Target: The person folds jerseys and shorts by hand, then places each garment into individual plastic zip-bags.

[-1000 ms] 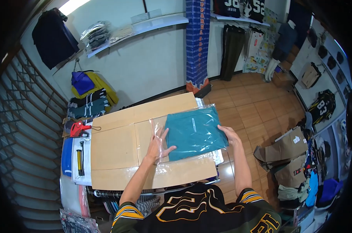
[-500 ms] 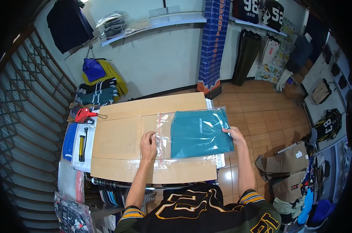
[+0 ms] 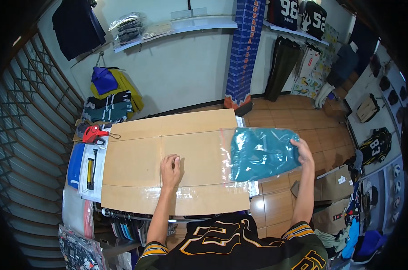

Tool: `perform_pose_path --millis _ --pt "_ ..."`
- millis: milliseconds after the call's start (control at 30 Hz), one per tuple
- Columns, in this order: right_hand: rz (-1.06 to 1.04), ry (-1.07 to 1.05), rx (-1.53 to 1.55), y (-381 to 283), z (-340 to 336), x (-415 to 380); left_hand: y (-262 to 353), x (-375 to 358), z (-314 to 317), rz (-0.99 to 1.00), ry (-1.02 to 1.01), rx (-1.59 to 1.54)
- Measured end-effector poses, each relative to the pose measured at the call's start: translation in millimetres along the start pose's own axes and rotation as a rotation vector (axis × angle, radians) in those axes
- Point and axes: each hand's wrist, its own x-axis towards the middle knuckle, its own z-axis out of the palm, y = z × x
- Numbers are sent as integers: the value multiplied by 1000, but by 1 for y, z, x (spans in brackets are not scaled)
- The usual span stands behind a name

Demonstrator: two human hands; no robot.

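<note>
A folded teal garment in a clear plastic bag (image 3: 264, 154) lies partly on the cardboard sheet (image 3: 134, 162) and juts past its right edge. My right hand (image 3: 303, 150) grips the bag's right side, thumb on top. The bag's transparent flap with a pink strip points left. Resting on the middle of the cardboard is my left hand (image 3: 170, 170), fingers curled and closed; nothing shows in it, though its palm side is hidden.
At the table's left end lie a red tape dispenser (image 3: 95, 134) and a yellow-black tool (image 3: 90, 173). Hangers with clothes (image 3: 127, 228) hang beneath the near edge. Cardboard boxes (image 3: 332, 184) stand on the floor at right. A blue pillar (image 3: 243, 54) rises behind.
My right hand has pulled the bagged garment to the right, partly off the cardboard. The bag has moved away from my left hand, which stays near the same place. The view has shifted slightly.
</note>
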Motion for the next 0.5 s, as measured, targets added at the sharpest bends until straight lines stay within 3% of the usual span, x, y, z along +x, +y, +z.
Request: perform_pose_path --millis 233,433,500 --pt "-313 -10 -107 -101 -10 -37 -4 1 2 -19 -15 -35" --pt "-503 -108 -104 -160 52 -73 -4 -1 2 -26 10 -40" --pt "-520 -163 -19 -166 71 -80 -3 -5 2 -124 31 -190"
